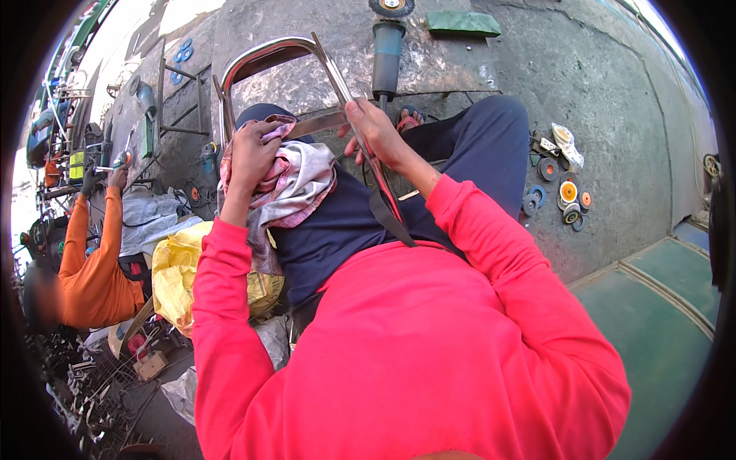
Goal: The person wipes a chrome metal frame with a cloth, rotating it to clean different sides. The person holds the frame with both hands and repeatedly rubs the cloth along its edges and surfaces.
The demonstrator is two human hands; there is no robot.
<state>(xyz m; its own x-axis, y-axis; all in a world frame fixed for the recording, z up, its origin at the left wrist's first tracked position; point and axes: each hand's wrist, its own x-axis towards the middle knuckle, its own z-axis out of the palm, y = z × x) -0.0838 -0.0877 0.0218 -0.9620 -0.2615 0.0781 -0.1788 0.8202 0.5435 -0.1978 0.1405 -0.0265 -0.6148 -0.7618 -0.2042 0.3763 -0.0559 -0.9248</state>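
A shiny U-shaped metal tube frame (pixel 335 77) rests across my lap, its curved end pointing away from me. A flat crossbar (pixel 317 124) joins its two sides. My left hand (pixel 254 156) is closed on a crumpled pink-and-white cloth (pixel 300 178), pressed against the frame's left side near the crossbar. The cloth hangs over my thigh and hides part of the tube. My right hand (pixel 373 132) grips the frame's right side, beside the crossbar's end. Just beyond, an angle grinder (pixel 388 57) with a round disc lies on the ground.
A green block (pixel 462 24) lies beyond the grinder. Several abrasive discs (pixel 568 192) and a white plastic bag (pixel 567 146) are at right. At left, a person in orange (pixel 103 264) works near a dark metal frame (pixel 182 100). A yellow sack (pixel 175 268) sits by my left arm.
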